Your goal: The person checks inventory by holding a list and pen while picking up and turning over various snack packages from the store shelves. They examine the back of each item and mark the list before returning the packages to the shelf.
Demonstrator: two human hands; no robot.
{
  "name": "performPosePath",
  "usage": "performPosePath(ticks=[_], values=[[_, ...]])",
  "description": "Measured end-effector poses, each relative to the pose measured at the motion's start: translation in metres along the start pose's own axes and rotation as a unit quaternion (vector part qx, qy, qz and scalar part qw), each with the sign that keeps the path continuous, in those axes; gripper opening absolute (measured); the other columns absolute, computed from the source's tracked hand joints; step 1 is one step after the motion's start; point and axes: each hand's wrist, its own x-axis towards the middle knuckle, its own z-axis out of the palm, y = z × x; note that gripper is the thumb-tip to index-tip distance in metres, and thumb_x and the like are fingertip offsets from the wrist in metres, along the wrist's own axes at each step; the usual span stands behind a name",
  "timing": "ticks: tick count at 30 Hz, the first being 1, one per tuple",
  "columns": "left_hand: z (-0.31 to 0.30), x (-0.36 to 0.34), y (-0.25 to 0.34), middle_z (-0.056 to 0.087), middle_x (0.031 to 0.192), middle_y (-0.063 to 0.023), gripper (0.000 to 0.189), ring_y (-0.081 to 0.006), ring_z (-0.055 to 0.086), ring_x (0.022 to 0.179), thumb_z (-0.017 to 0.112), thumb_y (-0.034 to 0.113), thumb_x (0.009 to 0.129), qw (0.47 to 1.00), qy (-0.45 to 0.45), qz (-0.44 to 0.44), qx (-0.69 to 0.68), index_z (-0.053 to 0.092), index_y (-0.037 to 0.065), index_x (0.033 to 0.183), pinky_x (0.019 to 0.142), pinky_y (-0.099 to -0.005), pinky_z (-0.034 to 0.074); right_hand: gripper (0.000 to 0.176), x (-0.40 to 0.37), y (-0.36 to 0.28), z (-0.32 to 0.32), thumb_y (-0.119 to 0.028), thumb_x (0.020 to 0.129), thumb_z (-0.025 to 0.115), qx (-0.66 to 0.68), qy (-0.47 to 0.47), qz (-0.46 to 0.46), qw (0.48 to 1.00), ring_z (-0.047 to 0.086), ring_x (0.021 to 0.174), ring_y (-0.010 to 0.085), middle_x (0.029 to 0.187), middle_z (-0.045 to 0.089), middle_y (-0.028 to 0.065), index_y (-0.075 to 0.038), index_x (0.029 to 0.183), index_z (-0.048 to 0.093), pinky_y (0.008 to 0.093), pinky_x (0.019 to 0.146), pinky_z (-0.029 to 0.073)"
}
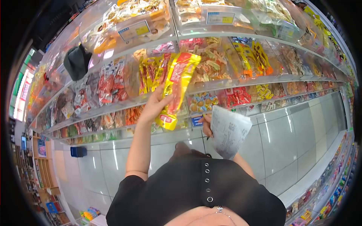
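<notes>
Store aisle, head view. L hand [152, 107] grips a yellow-and-red snack pkt [181, 81], thumb across the front, other fingers mostly hidden behind. Pkt is tilted, far end leaning R, near end hanging just below the hand; it is in front of a clear bin w/ similar yellow-and-red pkts [148, 73], contact w/ bin unclear. R hand [207, 126], to the R & nearer the floor, holds printed paper sheets [229, 132] by their L edge; fingers curled, partly hidden by the paper. Display rack [241, 83] spans the far side w/ tiers of clear bins. Tier behind the pkt, R of it: brown-toned pkts [211, 62], then yellow-and-orange pkts [258, 60]; at L, red-and-white pkts [113, 81]. Topmost tier bears price labels, e.g. one [220, 18] at centre R. Dark grey item [77, 62], material unclear, is against the rack at far L. Blue container [78, 151] is on the tiled floor [279, 132], L. Stocked shelf [298, 188] at near R.
</notes>
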Motion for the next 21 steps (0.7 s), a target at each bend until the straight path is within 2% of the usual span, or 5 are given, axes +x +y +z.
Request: performPosePath(ticks=[6,9,10,14,21], values=[[0.046,-0.025,-0.005,0.062,0.102,-0.0047,0.039,-0.0090,0.060,0.085,0.065,0.005,0.082,0.998,-0.007,0.066,0.006,0.048,0.001,0.117,0.076,-0.0236,0.047,0.031,-0.014,0.003,-0.013,-0.026,0.095,0.044,0.047,-0.075,0.055,0.994,0.030,0.043,0.0086,0.049,0.040,0.0007,0.003,0.093,0.057,0.0228,0.044,0.024],[0.051,-0.048,-0.008,0.060,0.108,-0.0023,0.031,-0.0079,0.056,0.096,0.064,0.006,0.082,0.996,0.006,0.019,0.088,0.054,0.002,0.110,0.081,-0.0242,0.046,0.033,-0.020,0.016,-0.011,-0.027,0.091,0.050,0.155,-0.164,0.093,0.970,0.035,0.044,0.0085,0.056,0.048,0.0035,0.003,0.097,0.060,0.0221,0.044,0.027],[0.060,-0.052,-0.014,0.066,0.091,-0.0030,0.019,-0.0097,0.058,0.086,0.068,0.000,0.074,0.988,0.025,0.126,0.082,0.059,0.006,0.090,0.081,-0.0268,0.043,0.032,-0.023,0.017,-0.009,-0.027,0.091,0.051,0.185,-0.197,0.109,0.957,0.035,0.044,0.0085,0.056,0.049,0.0032,0.003,0.097,0.060,0.0218,0.044,0.027],[0.060,-0.081,-0.021,0.068,0.091,0.0030,0.017,-0.0198,0.057,0.100,0.070,0.000,0.062,0.889,0.000,0.234,0.394,0.061,0.013,0.065,0.100,-0.0396,0.028,0.030,-0.040,0.004,0.011,-0.027,0.088,0.055,0.132,-0.150,0.136,0.970,0.037,0.044,0.0084,0.058,0.051,0.0023,0.002,0.096,0.061,0.0209,0.046,0.028],[0.062,-0.118,-0.012,0.054,0.125,-0.0062,0.032,-0.0252,0.041,0.124,0.064,-0.003,0.066,0.799,0.171,0.341,0.466,0.066,0.018,0.092,0.105,-0.0457,0.024,0.027,-0.074,-0.046,0.063,-0.025,0.084,0.061,0.020,0.003,0.201,0.979,0.039,0.045,0.0083,0.062,0.055,0.0005,0.000,0.095,0.062,0.0193,0.048,0.029]])
